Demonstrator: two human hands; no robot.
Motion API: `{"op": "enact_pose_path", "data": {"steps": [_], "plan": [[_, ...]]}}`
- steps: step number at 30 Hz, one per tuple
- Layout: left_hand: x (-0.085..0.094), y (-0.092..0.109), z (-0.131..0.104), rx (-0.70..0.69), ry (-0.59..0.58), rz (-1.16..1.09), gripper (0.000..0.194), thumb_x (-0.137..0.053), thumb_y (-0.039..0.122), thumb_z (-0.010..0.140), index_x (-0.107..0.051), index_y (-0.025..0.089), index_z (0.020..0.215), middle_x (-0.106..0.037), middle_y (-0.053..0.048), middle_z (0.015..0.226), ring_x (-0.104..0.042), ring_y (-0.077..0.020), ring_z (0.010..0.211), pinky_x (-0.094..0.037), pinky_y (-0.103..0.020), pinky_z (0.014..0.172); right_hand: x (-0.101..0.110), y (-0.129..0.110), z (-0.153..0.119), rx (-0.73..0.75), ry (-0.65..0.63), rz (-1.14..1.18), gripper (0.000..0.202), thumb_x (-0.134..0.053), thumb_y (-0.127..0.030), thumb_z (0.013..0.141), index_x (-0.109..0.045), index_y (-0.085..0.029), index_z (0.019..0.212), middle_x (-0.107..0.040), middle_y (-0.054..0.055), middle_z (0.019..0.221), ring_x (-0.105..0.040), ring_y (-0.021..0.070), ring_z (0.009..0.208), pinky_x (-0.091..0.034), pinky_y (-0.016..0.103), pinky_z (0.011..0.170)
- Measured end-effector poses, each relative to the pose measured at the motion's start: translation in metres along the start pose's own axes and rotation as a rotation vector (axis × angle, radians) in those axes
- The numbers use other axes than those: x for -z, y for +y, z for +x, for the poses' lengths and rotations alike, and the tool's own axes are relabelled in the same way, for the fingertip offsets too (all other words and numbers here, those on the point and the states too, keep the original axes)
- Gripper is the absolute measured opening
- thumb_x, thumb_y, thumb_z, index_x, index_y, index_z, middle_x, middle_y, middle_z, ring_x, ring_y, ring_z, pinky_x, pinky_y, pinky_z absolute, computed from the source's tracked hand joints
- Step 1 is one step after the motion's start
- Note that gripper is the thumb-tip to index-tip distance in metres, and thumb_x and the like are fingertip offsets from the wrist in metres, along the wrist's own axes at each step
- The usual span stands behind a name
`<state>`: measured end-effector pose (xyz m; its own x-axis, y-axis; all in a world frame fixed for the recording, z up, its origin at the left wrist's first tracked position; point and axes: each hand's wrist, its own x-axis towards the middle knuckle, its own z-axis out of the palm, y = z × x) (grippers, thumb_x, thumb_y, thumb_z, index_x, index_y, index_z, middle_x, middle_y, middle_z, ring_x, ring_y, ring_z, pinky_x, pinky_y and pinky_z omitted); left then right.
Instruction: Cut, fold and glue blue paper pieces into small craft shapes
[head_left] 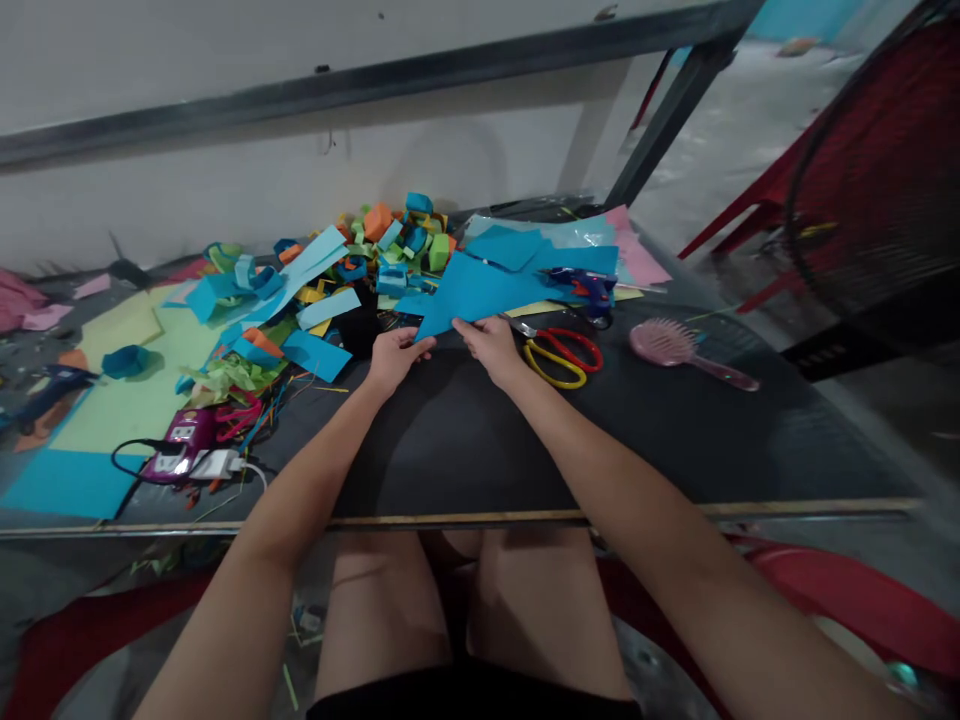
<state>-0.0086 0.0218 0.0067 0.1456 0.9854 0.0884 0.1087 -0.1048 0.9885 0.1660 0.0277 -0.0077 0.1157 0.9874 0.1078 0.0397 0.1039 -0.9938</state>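
A sheet of blue paper (pixel 484 290) is held between my two hands above the dark table. My left hand (pixel 397 358) pinches its lower left corner between thumb and fingers. Along its lower edge, my right hand (pixel 491 347) grips it the same way. Just right of my right hand lie scissors (pixel 562 358) with one red and one yellow handle. Behind the sheet are more blue paper pieces (pixel 504 246), and a blue glue gun (pixel 592 288) rests to its right.
Folded paper pieces (pixel 379 222) in several colours are heaped at the back. A pink hairbrush (pixel 675 345) lies on the right. A purple power strip (pixel 180 445) with cables sits front left, near green paper sheets (pixel 105 410). A fan (pixel 885 170) stands beyond the table's right end.
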Motion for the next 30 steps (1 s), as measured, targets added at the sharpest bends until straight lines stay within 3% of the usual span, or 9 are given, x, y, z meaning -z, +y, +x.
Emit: {"op": "enact_pose_path", "data": {"steps": [5,12,17,22,26,30], "plan": [[-0.002,-0.003,0.002,0.011,0.101,-0.016,0.029,-0.072,0.042,0.073,-0.072,0.014,0.076,-0.073,-0.006,0.075,-0.063,-0.0104,0.059,-0.046,-0.023,0.057,0.001,-0.002,0.004,-0.056,0.027,0.082,0.056,-0.071,-0.060,0.068,-0.031,-0.024,0.052,-0.027,-0.009,0.042,-0.023,0.0058,0.039,-0.017,0.024,0.039],[-0.002,-0.007,0.004,-0.014,0.137,-0.001,0.029,-0.070,0.041,0.076,-0.074,0.014,0.080,-0.074,-0.006,0.077,-0.063,-0.0098,0.058,-0.046,-0.022,0.055,-0.002,0.008,0.007,0.048,0.110,0.013,0.054,-0.065,-0.060,0.074,-0.032,-0.024,0.051,-0.027,-0.007,0.044,-0.025,0.0071,0.041,-0.020,0.026,0.041],[-0.003,-0.002,0.002,0.039,0.181,-0.012,0.031,-0.073,0.032,0.075,-0.073,0.014,0.100,-0.075,-0.007,0.085,-0.064,-0.0095,0.057,-0.048,-0.020,0.051,-0.001,0.008,0.005,0.077,0.099,-0.039,0.055,-0.062,-0.064,0.075,-0.032,-0.024,0.051,-0.026,-0.006,0.045,-0.027,0.0080,0.043,-0.022,0.026,0.042],[-0.004,0.001,-0.004,-0.004,0.228,0.161,0.024,-0.067,0.034,0.080,-0.075,0.014,0.091,-0.075,-0.006,0.082,-0.066,-0.0132,0.056,-0.046,-0.020,0.041,0.000,0.006,0.004,0.094,0.083,-0.079,0.059,-0.059,-0.070,0.074,-0.031,-0.024,0.050,-0.026,-0.006,0.045,-0.028,0.0087,0.043,-0.023,0.027,0.043],[-0.002,-0.002,-0.006,-0.091,0.225,0.316,0.028,-0.067,0.038,0.081,-0.073,0.019,0.100,-0.074,-0.002,0.078,-0.069,-0.0163,0.063,-0.052,-0.023,0.048,0.000,0.004,0.003,0.123,0.098,-0.127,0.060,-0.058,-0.071,0.074,-0.031,-0.024,0.048,-0.026,-0.006,0.044,-0.027,0.0085,0.043,-0.023,0.027,0.044],[-0.002,-0.001,-0.009,-0.155,0.189,0.481,0.022,-0.062,0.040,0.085,-0.074,0.021,0.082,-0.073,0.000,0.070,-0.070,-0.0157,0.065,-0.053,-0.023,0.057,0.000,0.003,0.001,0.141,0.040,-0.157,0.061,-0.060,-0.071,0.072,-0.032,-0.023,0.047,-0.026,-0.006,0.044,-0.026,0.0076,0.044,-0.022,0.027,0.046]]}}
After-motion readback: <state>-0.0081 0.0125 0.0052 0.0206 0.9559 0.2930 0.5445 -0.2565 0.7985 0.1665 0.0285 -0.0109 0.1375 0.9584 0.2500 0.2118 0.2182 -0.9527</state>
